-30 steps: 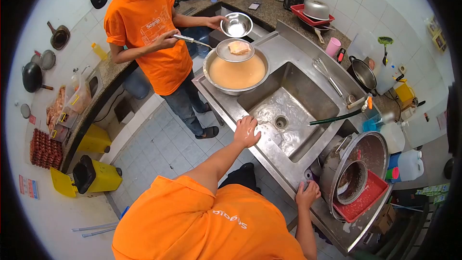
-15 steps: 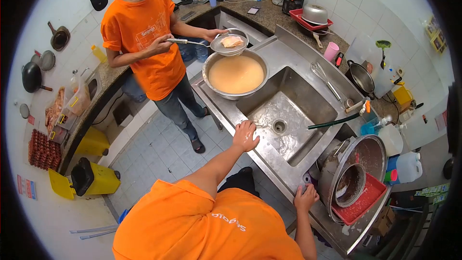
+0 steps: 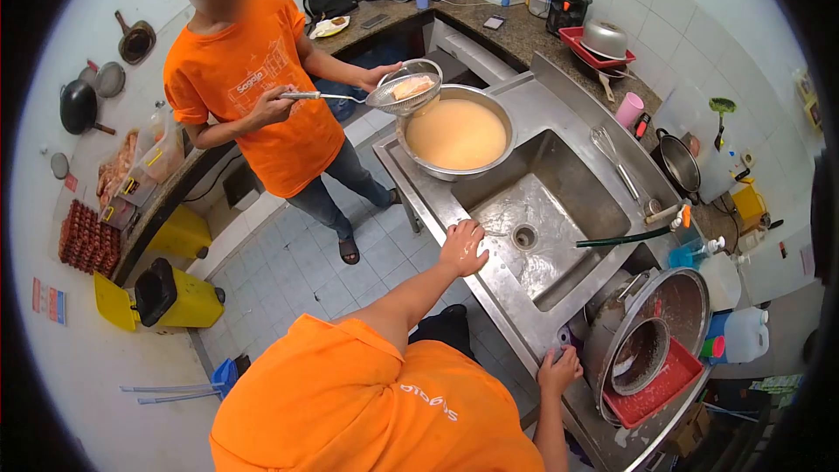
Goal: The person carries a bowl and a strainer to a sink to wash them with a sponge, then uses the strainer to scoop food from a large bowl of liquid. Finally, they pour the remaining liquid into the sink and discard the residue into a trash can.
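My left hand [image 3: 463,247] rests, wet on its back, on the front edge of the steel sink [image 3: 494,275], fingers loosely spread and holding nothing. Farther right, my right hand [image 3: 559,371] lies over the same counter edge with its fingers apart, near a large metal pot [image 3: 597,358]. Across the sink corner, a co-worker in an orange shirt [image 3: 253,87] holds a mesh strainer [image 3: 380,98] by handle and rim. A pale pink piece, like raw meat [image 3: 413,87], sits in it. Beside and below the strainer stands a steel bowl [image 3: 502,160] of cloudy orange liquid.
A green hose [image 3: 620,239] reaches over the basin. A whisk [image 3: 616,162] lies behind it. At right, the pot holds a smaller pot [image 3: 642,354] and a red tray [image 3: 660,385]. Yellow bins [image 3: 188,301] stand on the floor at left.
My view has shifted slightly. The co-worker's strainer has moved left relative to the bowl and tilted. My hands stay on the counter edge.
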Demonstrator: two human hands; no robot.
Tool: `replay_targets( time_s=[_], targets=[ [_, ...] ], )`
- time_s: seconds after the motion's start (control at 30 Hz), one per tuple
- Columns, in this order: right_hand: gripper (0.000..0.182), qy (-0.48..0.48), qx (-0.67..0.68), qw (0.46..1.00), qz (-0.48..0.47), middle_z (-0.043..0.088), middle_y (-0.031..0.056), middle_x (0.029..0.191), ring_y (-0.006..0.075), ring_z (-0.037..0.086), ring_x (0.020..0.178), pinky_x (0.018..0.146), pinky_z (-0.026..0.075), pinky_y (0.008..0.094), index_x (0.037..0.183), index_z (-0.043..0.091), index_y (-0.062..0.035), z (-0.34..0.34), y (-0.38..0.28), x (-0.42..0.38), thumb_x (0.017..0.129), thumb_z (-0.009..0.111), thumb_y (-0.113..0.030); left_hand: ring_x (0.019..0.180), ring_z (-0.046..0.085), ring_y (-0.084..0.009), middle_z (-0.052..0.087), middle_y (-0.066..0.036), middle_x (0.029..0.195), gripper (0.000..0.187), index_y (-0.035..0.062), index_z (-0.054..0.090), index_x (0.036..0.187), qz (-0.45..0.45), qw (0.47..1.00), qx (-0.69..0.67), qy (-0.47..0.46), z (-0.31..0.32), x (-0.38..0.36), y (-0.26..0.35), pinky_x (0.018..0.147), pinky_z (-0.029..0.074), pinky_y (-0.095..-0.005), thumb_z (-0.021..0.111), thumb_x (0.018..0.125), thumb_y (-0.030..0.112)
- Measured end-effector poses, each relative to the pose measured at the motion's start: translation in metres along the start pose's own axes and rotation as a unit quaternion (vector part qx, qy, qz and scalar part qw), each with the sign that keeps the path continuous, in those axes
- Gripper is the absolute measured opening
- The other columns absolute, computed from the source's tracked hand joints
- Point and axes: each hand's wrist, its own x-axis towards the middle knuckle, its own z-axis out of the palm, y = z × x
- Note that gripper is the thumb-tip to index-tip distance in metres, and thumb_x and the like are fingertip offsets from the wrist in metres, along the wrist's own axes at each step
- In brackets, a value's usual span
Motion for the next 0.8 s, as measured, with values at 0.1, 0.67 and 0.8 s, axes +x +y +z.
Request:
replay_targets(
  time_s=[0.1, 0.67, 0.8],
  targets=[
    [0.031, -0.015, -0.009, 1.0, 0.014, 0.062, 0.011, 0.104, 0.0311, 0.056, 0.105, 0.094, 0.034, 0.0467, 0.107, 0.055, -0.0082, -0.003, -0.002, 0.0, 0.086, 0.062, -0.03, 0.123, 0.044, -0.0317, 0.051, -0.013, 0.126, 0.049, 0.0058, 0.054, 0.112, -0.001, 1.0, 0.0, 0.005, 0.004, 0.0, -0.002, 0.101, 0.035, -0.0457, 0.066, 0.076, 0.036],
    [0.025, 0.088, 0.111, 0.984, -0.112, 0.06, 0.0152, 0.105, 0.0355, 0.056, 0.103, 0.091, 0.04, 0.0468, 0.102, 0.057, -0.0026, -0.01, -0.045, 0.025, 0.081, 0.065, -0.015, 0.1, 0.06, -0.036, 0.064, -0.015, 0.106, 0.023, 0.0064, 0.059, 0.091, -0.088, 0.955, -0.194, 0.205, -0.038, -0.01, -0.086, 0.088, 0.047, -0.0444, 0.075, 0.078, 0.017],
    [0.025, 0.008, 0.274, 0.957, -0.096, 0.062, 0.014, 0.097, 0.03, 0.061, 0.091, 0.081, 0.047, 0.0398, 0.106, 0.058, -0.0003, -0.001, -0.124, 0.093, 0.082, 0.065, -0.006, 0.094, 0.065, -0.0219, 0.067, -0.009, 0.105, 0.015, 0.0058, 0.059, 0.094, -0.258, 0.89, -0.327, 0.187, -0.054, -0.002, -0.151, 0.08, 0.048, -0.0354, 0.066, 0.089, 0.018]
  ],
)
